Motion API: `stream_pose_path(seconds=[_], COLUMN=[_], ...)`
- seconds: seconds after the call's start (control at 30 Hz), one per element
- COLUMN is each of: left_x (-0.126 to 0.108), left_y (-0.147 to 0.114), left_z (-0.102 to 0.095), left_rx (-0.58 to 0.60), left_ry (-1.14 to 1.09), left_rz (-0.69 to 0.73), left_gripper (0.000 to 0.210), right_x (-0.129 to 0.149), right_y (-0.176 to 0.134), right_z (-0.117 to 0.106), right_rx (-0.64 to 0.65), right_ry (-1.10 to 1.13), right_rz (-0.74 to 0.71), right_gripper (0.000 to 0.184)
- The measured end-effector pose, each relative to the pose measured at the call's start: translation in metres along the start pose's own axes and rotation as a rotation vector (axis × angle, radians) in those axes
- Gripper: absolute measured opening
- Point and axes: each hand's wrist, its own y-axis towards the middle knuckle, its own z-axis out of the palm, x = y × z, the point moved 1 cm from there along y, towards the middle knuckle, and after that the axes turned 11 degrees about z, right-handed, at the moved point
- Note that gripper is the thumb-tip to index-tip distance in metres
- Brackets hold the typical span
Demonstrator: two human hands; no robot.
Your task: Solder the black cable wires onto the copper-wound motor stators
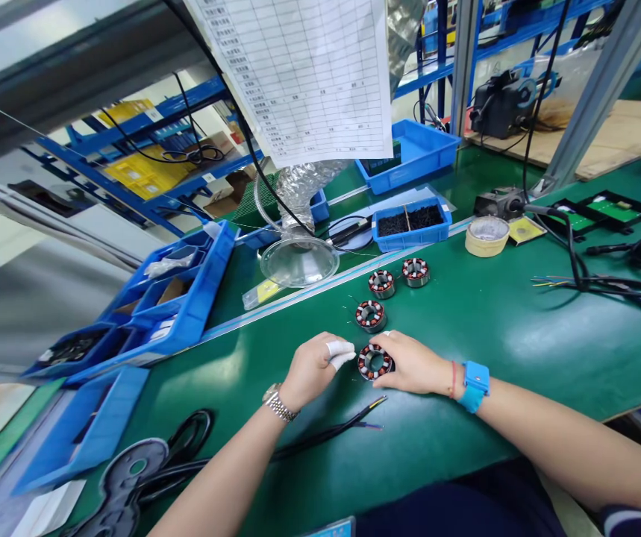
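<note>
A ring-shaped motor stator (pixel 374 362) with copper windings and white segments is on the green table. My right hand (pixel 410 363) grips it from the right, thumb and fingers around its rim. Just to its left is my left hand (pixel 316 367), with white coverings on the thumb and index fingertips. Those fingertips are pinched together at the stator's left side; whatever may be between them is too small to make out. Behind stand three similar stators (pixel 370 316), thin wire ends sticking out from some.
A black cable (pixel 331 431) with stripped coloured ends lies in front of my hands, leading to a grey housing (pixel 130 477). Blue bins (pixel 208 287) stand left. Behind are a clear funnel hood (pixel 299 262), a blue tray of black parts (pixel 413 237) and a tape roll (pixel 486 237).
</note>
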Motion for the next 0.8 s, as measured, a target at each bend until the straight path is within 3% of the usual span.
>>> stream_pose_path(seconds=[0.13, 0.2, 0.33, 0.5, 0.7, 0.8], left_x=[-0.001, -0.001, 0.0, 0.003, 0.0, -0.005], left_y=[-0.009, -0.014, -0.02, -0.026, -0.044, -0.049], left_z=[-0.017, -0.018, 0.001, 0.026, 0.023, 0.024], left_rx=[-0.051, -0.021, 0.011, -0.228, -0.311, -0.264], left_ry=[0.008, 0.011, -0.133, -0.141, -0.217, -0.24], left_rz=[-0.156, -0.22, -0.281, -0.144, -0.316, -0.367], left_gripper=[0.018, 0.019, 0.02, 0.011, 0.02, 0.024], right_x=[0.002, 0.001, -0.001, -0.002, 0.001, 0.0], right_y=[-0.001, -0.001, 0.0, 0.0, -0.001, -0.001], right_z=[0.0, 0.0, 0.002, 0.003, 0.003, 0.005], right_rx=[-0.024, -0.032, -0.036, -0.046, -0.073, -0.073], right_ry=[-0.019, -0.015, 0.003, -0.008, -0.077, -0.069], right_rz=[0.026, 0.023, 0.018, 0.014, 0.035, 0.031], right_gripper=[0.06, 0.06, 0.06, 0.058, 0.054, 0.054])
